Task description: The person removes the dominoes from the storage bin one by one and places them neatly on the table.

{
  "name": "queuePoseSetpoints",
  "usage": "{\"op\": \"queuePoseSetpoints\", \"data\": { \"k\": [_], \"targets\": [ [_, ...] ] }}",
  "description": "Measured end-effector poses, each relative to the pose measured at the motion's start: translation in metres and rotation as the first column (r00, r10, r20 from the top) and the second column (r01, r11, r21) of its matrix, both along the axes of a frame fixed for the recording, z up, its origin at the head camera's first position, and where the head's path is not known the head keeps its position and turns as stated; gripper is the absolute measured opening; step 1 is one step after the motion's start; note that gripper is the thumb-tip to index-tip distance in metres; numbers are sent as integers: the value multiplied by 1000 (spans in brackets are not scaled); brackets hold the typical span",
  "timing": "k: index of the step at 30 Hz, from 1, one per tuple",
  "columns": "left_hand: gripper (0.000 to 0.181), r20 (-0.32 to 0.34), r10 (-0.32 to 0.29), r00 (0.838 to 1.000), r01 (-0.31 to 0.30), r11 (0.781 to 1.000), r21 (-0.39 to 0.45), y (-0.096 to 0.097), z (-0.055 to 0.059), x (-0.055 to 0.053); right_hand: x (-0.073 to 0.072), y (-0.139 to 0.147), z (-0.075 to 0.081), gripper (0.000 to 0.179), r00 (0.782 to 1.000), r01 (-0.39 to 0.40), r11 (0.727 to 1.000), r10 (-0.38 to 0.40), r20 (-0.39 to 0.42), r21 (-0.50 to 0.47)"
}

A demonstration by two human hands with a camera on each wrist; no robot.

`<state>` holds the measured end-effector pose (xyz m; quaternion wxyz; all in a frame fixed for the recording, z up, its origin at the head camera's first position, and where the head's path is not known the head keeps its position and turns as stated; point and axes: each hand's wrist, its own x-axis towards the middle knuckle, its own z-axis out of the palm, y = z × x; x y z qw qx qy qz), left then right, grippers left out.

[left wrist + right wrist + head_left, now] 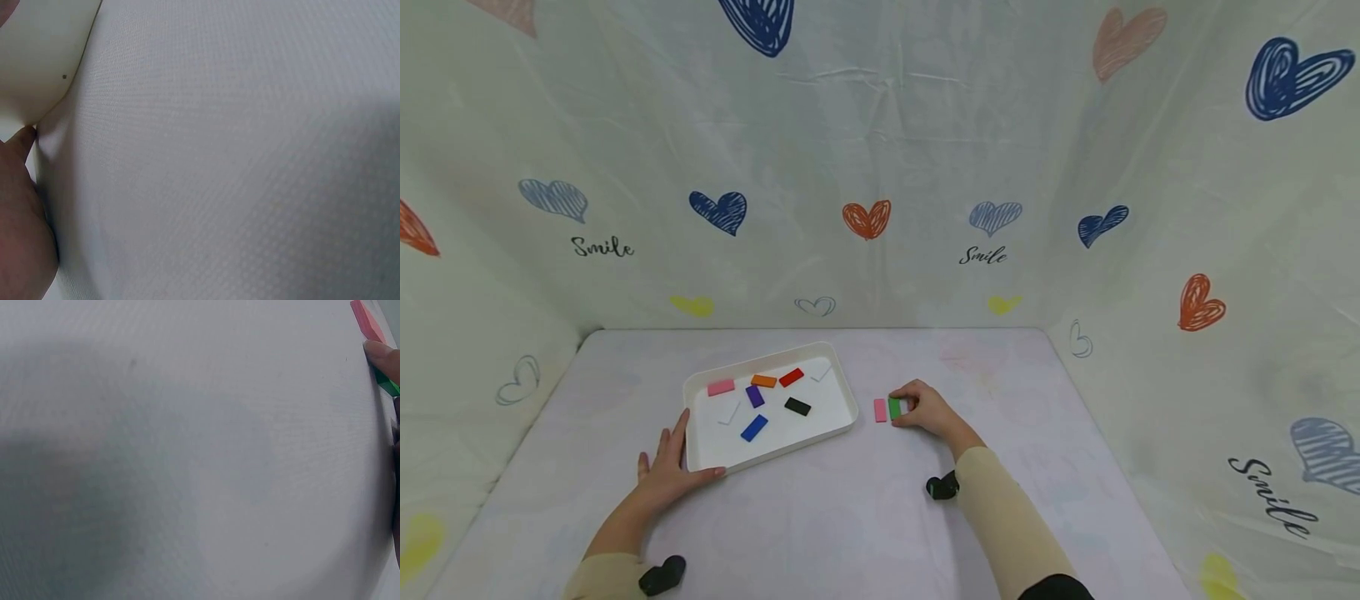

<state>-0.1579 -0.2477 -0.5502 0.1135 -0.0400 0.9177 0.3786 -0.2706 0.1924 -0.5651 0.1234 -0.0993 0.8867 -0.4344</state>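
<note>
I see right hand [929, 410] fingers curled, pinching green block [894, 407], pink block [880, 409] touching at its 9 o'clock. Left hand [664, 472] fingers straight, resting against white tray [842, 392] corner.

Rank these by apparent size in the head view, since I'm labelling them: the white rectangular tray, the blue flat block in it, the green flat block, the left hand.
1. White rectangular tray, clearly largest.
2. Left hand, resting at the tray's near corner.
3. Blue flat block and green flat block: they look alike, and the right hand partly covers the green one, so no ranking.
</note>
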Motion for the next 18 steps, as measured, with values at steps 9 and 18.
{"op": "queuePoseSetpoints", "data": {
  "k": [9, 18],
  "targets": [
    [132, 18, 2, 1000, -2, 1000, -6, 0, 1, -1, 2, -1, 4, 46, 1000, 9, 1000, -9, 4, 11],
    [132, 22, 8, 1000, -8, 1000, -14, 0, 0, -2, 1, 1, 8, 49, 1000, -13, 1000, 12, 27, 15]
  ]
}}
